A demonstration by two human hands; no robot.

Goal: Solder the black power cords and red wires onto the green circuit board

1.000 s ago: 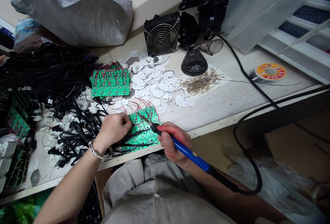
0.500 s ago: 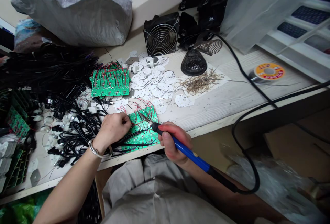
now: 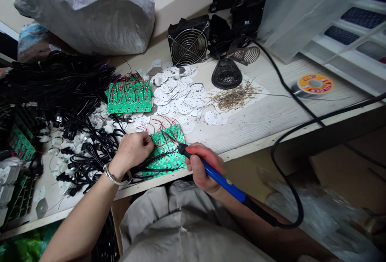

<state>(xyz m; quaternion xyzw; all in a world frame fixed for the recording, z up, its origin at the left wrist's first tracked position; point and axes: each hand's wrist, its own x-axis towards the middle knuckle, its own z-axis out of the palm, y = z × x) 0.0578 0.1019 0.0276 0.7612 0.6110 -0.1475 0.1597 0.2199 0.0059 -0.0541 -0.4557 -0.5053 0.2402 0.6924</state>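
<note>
A blue soldering iron (image 3: 223,181) is gripped in my right hand (image 3: 205,166), its tip pointing up and left over the green circuit board (image 3: 169,157). Whether the tip touches the board I cannot tell. My left hand (image 3: 134,148) is closed in a pinch at the board's left edge; what lies between the fingertips is too small to make out. Thin red and black wires (image 3: 163,122) stick up from the board's far part. Black cables (image 3: 159,155) run across the board from the left, passing beside and under my left hand.
Behind lie stacked green boards (image 3: 129,97), white octagonal plates (image 3: 177,97) and a fan (image 3: 189,41). A black iron stand (image 3: 226,74) sits near scattered brown bits (image 3: 235,98). The solder spool (image 3: 315,83) is at right. Bundled black cables (image 3: 93,149) crowd the left. The iron's cord (image 3: 283,131) loops past the table edge.
</note>
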